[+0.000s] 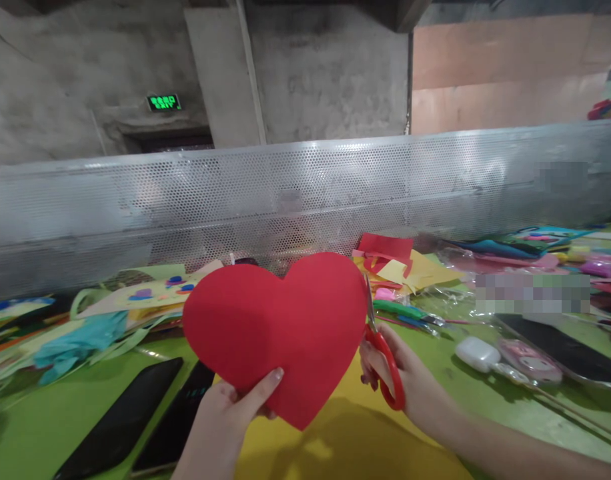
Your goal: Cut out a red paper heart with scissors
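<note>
plainly, left hand in pinch on red heart, right hand around scissors

Red heart, red-handled scissors, yellow sheet, green tabletop, dotted silver panel

We have open air above the red heart, and a low gap over the yellow sheet between our left hand and our right hand. Straight ahead, the heart blocks us, and behind it the perforated metal panel walls off the far side. The scissors stand close along the heart's right edge, leaving us little room there. On our left, two black phones lie beside the hand; past them, the green tabletop gives us passage. On our right, the white case, pink case and dark phone hem us in, with a slim stick before them.
</note>
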`<action>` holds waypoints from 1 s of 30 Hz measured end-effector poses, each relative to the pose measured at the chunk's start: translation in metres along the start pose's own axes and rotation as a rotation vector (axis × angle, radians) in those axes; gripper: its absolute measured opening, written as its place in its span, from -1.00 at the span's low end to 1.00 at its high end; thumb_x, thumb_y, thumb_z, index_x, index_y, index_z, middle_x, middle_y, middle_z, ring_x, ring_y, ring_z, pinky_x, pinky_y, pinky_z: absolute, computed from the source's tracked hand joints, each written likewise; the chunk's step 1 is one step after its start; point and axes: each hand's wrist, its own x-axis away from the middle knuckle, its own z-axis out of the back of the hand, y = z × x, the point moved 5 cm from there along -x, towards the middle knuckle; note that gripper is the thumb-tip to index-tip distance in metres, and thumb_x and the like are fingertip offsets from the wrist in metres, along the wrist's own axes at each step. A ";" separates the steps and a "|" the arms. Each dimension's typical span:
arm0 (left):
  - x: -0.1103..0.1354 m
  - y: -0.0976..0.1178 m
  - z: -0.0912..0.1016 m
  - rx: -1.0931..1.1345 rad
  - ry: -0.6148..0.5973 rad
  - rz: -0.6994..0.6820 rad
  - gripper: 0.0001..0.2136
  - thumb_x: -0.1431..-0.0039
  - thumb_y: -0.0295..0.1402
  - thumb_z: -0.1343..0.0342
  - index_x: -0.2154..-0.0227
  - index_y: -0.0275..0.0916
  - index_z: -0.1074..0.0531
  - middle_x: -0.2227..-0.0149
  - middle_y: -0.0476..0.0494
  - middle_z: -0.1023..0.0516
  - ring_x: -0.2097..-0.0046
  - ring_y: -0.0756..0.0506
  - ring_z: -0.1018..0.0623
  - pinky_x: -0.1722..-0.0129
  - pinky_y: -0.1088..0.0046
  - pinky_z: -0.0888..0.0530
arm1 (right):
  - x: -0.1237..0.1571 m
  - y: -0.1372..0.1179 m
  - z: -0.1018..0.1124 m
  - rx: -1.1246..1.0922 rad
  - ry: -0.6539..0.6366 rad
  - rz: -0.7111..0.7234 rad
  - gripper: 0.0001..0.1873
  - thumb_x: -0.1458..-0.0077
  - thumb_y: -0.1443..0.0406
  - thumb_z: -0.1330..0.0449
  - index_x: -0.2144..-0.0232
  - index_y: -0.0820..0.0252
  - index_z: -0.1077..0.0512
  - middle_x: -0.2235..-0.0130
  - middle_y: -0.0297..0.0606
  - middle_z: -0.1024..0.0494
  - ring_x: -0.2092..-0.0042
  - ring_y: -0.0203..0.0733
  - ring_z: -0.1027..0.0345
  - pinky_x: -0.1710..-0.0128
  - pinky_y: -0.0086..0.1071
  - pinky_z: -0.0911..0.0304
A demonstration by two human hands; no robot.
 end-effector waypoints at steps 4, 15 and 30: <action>0.000 0.000 -0.001 0.004 -0.026 -0.018 -0.71 0.29 -0.21 -0.37 0.47 -0.27 -0.55 0.55 -0.11 -0.55 0.52 -0.12 -0.47 0.49 0.37 -0.44 | 0.000 -0.001 0.000 0.002 -0.005 -0.005 -0.49 0.20 -0.12 -0.24 0.44 0.11 -0.21 0.54 -0.44 -0.31 0.51 -0.32 -0.21 0.46 -0.39 -0.12; 0.000 -0.002 0.000 -0.005 -0.033 0.009 -0.71 0.28 -0.19 -0.36 0.51 -0.29 -0.55 0.56 -0.10 -0.54 0.54 -0.11 -0.46 0.49 0.38 -0.43 | -0.002 0.004 0.001 0.022 -0.016 -0.003 -0.53 0.15 -0.08 -0.22 0.46 0.10 -0.16 0.54 -0.47 -0.25 0.53 -0.36 -0.15 0.42 -0.37 -0.14; 0.001 0.000 0.002 0.002 0.006 0.000 -0.74 0.30 -0.20 -0.36 0.55 -0.25 -0.54 0.54 -0.09 -0.56 0.49 -0.12 -0.50 0.48 0.41 -0.46 | 0.000 -0.001 -0.001 0.039 -0.022 0.001 -0.53 0.15 -0.09 -0.22 0.48 0.11 -0.15 0.55 -0.47 -0.23 0.52 -0.35 -0.17 0.46 -0.38 -0.15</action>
